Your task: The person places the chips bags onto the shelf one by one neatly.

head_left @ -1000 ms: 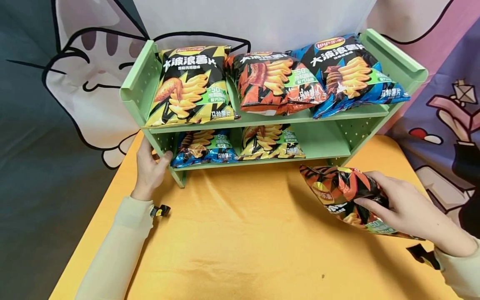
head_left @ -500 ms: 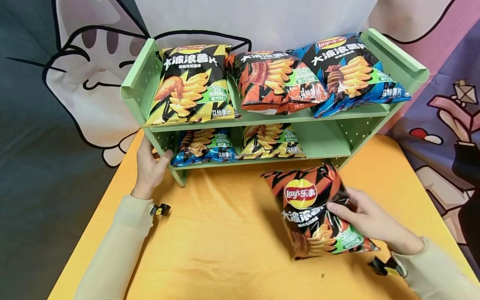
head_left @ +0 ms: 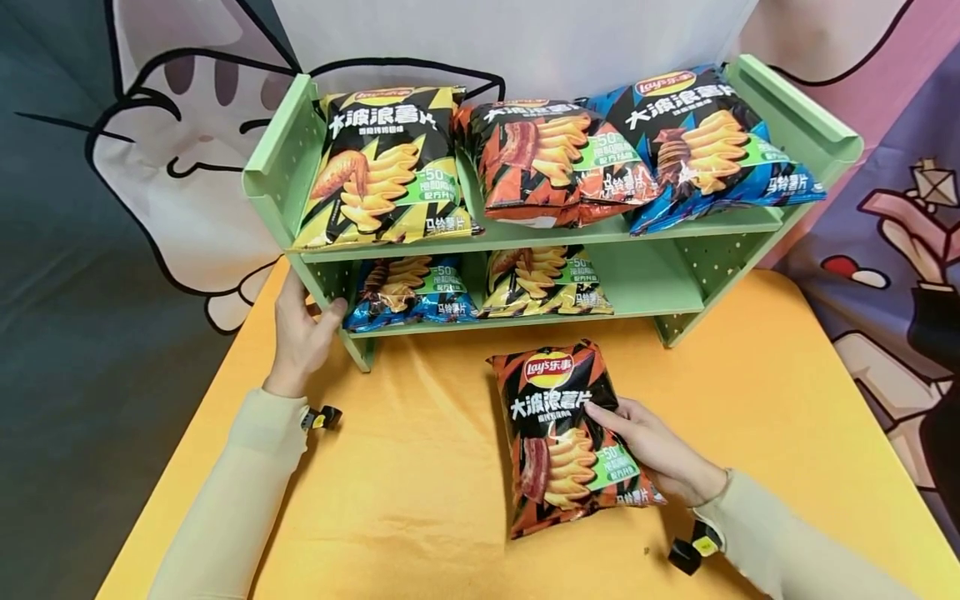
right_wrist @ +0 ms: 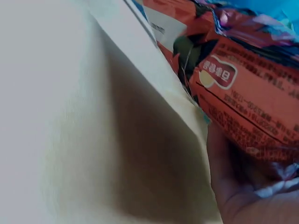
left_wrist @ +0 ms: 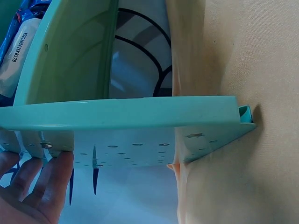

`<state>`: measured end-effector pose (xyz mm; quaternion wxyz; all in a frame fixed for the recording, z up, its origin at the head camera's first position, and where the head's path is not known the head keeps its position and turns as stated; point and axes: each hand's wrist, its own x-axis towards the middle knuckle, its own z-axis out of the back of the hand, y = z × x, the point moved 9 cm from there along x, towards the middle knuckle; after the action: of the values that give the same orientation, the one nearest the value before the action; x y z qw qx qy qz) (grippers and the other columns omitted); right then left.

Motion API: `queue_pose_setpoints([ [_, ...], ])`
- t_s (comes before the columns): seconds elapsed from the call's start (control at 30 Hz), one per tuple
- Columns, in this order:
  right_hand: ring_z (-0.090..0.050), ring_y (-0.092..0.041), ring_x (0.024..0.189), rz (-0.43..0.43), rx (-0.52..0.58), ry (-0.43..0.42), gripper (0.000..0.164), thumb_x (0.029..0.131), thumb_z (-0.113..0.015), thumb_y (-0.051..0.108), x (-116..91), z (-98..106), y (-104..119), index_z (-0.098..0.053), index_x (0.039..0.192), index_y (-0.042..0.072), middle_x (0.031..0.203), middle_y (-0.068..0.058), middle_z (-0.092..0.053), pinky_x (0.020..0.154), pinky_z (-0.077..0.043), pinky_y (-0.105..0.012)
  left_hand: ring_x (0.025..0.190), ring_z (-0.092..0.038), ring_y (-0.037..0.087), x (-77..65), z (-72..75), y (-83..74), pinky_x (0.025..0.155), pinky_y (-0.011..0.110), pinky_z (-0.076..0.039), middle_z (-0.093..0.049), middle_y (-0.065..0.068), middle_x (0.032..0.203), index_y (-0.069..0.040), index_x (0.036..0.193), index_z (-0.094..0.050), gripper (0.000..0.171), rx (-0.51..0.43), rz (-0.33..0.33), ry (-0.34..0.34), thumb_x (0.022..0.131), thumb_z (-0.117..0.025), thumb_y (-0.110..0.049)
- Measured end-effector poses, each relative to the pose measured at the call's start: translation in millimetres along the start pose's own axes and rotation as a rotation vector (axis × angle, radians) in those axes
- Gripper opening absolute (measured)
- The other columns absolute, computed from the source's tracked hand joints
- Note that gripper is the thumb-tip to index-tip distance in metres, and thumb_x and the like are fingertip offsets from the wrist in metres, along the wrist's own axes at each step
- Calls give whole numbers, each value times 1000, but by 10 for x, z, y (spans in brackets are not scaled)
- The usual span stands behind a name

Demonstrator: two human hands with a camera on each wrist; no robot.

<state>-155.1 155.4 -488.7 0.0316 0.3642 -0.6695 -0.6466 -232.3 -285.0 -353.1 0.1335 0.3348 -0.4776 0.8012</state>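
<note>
My right hand (head_left: pixel 663 446) grips the right side of a red and black bag of potato chips (head_left: pixel 558 475), thumb across its front. The bag is tilted, its printed front up, over the yellow table; the right wrist view shows its red back (right_wrist: pixel 252 102). At the left, my left hand (head_left: pixel 300 337) rests against the outer side panel of a green two-tier shelf (head_left: pixel 637 271). In the left wrist view its fingers (left_wrist: pixel 58 182) lie fairly straight against that panel. The thumb is near the panel's front edge in the head view.
On the upper tier lie a yellow chip bag (head_left: pixel 386 171), a red one (head_left: pixel 551 167) and a blue one (head_left: pixel 705 150). The lower tier holds a blue bag (head_left: pixel 412 292) and a yellow bag (head_left: pixel 547 283). Yellow cloth (head_left: pixel 420 500) covers the table; a printed backdrop (head_left: pixel 187 192) hangs behind.
My right hand has carried the red chip bag leftward from the table's right side and turned its front up toward the head camera. The left hand has stayed at the shelf's side.
</note>
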Motion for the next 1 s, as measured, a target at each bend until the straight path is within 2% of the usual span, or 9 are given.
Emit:
queue_pose_setpoints([
  [0.1, -76, -26, 97, -46, 85, -3, 53, 105, -51, 51, 103, -8, -80, -55, 132, 5, 112, -10, -77, 88, -62, -45, 112, -67, 39, -1, 3, -11, 76, 7, -52, -65, 18, 134, -16, 149, -54, 67, 6, -5, 3, 83, -62, -25],
  [0.2, -76, -24, 101, -47, 126, -1, 52, 106, -51, 51, 185, -5, -104, -56, 132, 6, 114, -9, -77, 91, -61, -44, 110, -67, 37, 2, 0, -13, 74, 9, -53, -66, 17, 132, -20, 148, -55, 65, 10, -4, 3, 83, -61, -25],
  [0.37, -76, -20, 92, -56, 90, -66, 49, 104, -53, 52, 271, 63, -124, -60, 122, 7, 104, -5, -78, 86, -62, -37, 106, -68, 36, 4, -11, -2, 73, 9, -54, -66, 17, 128, -23, 146, -55, 63, 9, 6, 6, 84, -60, -25],
  [0.63, -73, -16, 76, 39, -92, -219, 49, 105, -58, 43, 333, 171, -12, -55, 122, -3, 89, -2, -72, 73, -63, -34, 111, -67, 38, 3, 3, 12, 75, 7, -52, -65, 16, 133, -24, 147, -54, 63, 16, 8, 0, 85, -61, -27],
  [0.8, -55, -15, 74, 69, -249, -338, 43, 104, -59, 39, 275, 285, 69, -55, 116, -3, 84, -2, -56, 67, -51, -30, 109, -67, 37, 3, -2, 10, 75, 7, -53, -66, 17, 130, -24, 146, -55, 62, 9, 8, 5, 84, -60, -26],
  [0.9, -50, -18, 78, 76, -390, -389, 47, 105, -57, 39, 198, 329, 135, -55, 123, -4, 90, -6, -56, 69, -46, -31, 107, -67, 35, 2, -3, 4, 74, 7, -52, -66, 17, 128, -24, 145, -56, 61, 11, 10, 2, 84, -60, -27],
  [1.0, -56, -20, 88, 79, -566, -431, 56, 106, -54, 44, 103, 330, 204, -54, 134, -5, 101, -11, -63, 78, -47, -32, 107, -67, 33, 2, 2, -2, 74, 7, -52, -66, 17, 128, -23, 146, -56, 62, 16, 7, 0, 84, -60, -27],
])
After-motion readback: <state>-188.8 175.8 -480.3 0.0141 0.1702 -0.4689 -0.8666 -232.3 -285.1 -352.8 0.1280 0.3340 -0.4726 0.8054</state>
